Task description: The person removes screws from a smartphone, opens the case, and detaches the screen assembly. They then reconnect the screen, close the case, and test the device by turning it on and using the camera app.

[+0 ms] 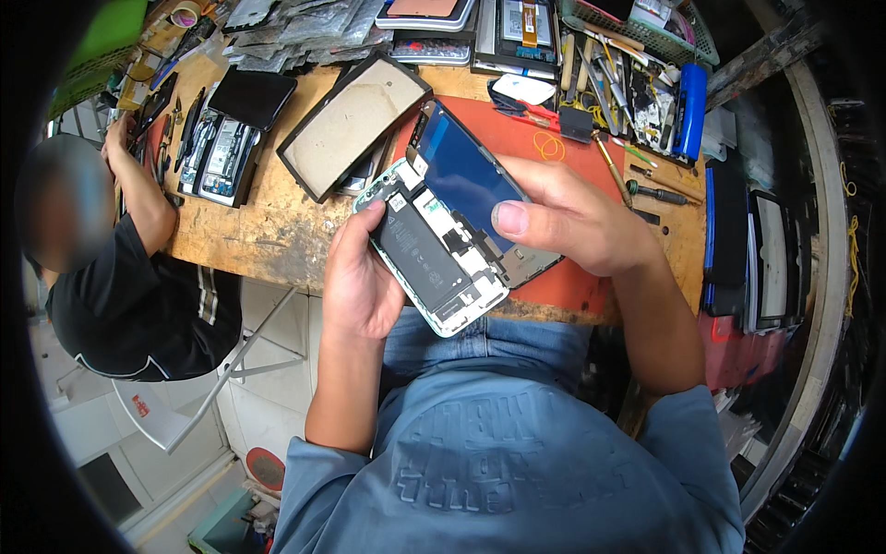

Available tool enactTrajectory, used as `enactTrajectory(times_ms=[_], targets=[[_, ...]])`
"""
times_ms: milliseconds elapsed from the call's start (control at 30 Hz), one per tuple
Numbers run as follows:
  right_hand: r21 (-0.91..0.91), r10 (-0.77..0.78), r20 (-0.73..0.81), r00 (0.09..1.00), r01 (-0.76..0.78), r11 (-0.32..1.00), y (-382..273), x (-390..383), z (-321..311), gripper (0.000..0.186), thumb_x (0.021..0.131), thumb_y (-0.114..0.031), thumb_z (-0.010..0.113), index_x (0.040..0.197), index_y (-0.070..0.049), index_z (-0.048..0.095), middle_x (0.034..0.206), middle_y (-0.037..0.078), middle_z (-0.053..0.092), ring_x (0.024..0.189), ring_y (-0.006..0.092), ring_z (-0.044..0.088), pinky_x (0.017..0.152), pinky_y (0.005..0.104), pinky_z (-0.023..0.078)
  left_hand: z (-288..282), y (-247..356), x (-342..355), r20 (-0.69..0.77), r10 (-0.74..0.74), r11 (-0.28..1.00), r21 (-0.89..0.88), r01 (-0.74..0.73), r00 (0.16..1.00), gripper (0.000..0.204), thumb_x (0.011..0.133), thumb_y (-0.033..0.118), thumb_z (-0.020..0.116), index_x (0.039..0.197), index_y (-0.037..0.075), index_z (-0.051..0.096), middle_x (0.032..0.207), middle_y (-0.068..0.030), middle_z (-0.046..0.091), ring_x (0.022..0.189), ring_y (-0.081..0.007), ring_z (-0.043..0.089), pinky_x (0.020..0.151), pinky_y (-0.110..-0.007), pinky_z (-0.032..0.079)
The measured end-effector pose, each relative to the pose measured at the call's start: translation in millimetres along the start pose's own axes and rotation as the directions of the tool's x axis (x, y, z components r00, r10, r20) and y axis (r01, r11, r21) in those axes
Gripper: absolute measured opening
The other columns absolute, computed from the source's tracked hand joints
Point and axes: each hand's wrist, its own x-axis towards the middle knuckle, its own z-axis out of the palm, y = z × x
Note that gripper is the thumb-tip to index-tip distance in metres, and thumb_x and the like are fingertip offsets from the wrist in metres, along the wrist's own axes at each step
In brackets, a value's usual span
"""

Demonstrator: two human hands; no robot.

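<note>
Head view: cluttered wooden surface (245, 247), tiled floor (277, 411).
Phone (454, 238) between left hand (355, 277), gripping body (420, 258), and right hand (581, 217), pinching screen (457, 171).

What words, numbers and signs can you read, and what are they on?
Shirt: big raised letters, upside down; I don't copy words out.
Battery in the open phone: pale print, too small to read.
Red label on the white chair: too small to read.

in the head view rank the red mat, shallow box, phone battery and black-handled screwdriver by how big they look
1. Red mat, even partly covered
2. Shallow box
3. Phone battery, held nearer the camera
4. Black-handled screwdriver
</note>
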Motion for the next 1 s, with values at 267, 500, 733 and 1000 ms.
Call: enactTrajectory(times_ms=[267, 500, 733, 1000], targets=[[0.056, 0.000, -0.013, 1.000, 0.001, 0.998, -4, -1, 3, 0.054, 0.110, -0.042, 0.061, 0.137, 0.004, 0.062, 0.121, 0.009, 0.071, 0.112, 0.0127, 0.063, 0.098, 0.0318, 0.053, 9, 3, -2, 0.085, -0.090, 0.988, -0.115, 0.099, 0.992, 0.043, 0.112, 0.024, 0.047, 0.141, -0.006, 0.057, 0.132, -0.0225, 0.071, 0.121, -0.0333, 0.071, 0.109, -0.051, 0.058], [0.037, -0.013, -0.025, 1.000, 0.014, 0.999, -1, -1, 3, 0.054, 0.111, -0.044, 0.061, 0.137, 0.004, 0.062, 0.120, 0.009, 0.072, 0.111, 0.0125, 0.063, 0.098, 0.0320, 0.053, 10, 3, 0, 0.037, -0.067, 0.996, -0.059, 0.069, 0.997, 0.040, 0.111, 0.021, 0.048, 0.140, -0.005, 0.058, 0.131, -0.0209, 0.071, 0.119, -0.0315, 0.073, 0.106, -0.051, 0.060], [-0.156, 0.103, -0.046, 0.994, -0.109, 0.982, 7, 4, -3, 0.051, 0.112, -0.041, 0.058, 0.139, 0.002, 0.061, 0.116, 0.012, 0.073, 0.108, 0.0174, 0.067, 0.097, 0.0355, 0.054, 15, -7, -1, -0.049, 0.146, 0.980, 0.143, -0.138, 0.988, 0.035, 0.103, 0.007, 0.058, 0.137, -0.005, 0.060, 0.130, -0.0172, 0.071, 0.121, -0.0277, 0.070, 0.110, -0.044, 0.054], [-0.452, 0.072, 0.071, 0.995, -0.032, 0.892, 5, 3, -4, 0.088, 0.095, -0.036, 0.075, 0.162, 0.005, 0.036, 0.142, 0.028, 0.057, 0.134, 0.0393, 0.057, 0.114, 0.0437, 0.045, 20, -11, -5, 0.002, 0.179, 0.973, 0.145, -0.178, 0.984, 0.089, 0.078, -0.010, 0.051, 0.164, -0.002, 0.032, 0.149, -0.0176, 0.058, 0.137, -0.0288, 0.060, 0.122, -0.045, 0.045]])
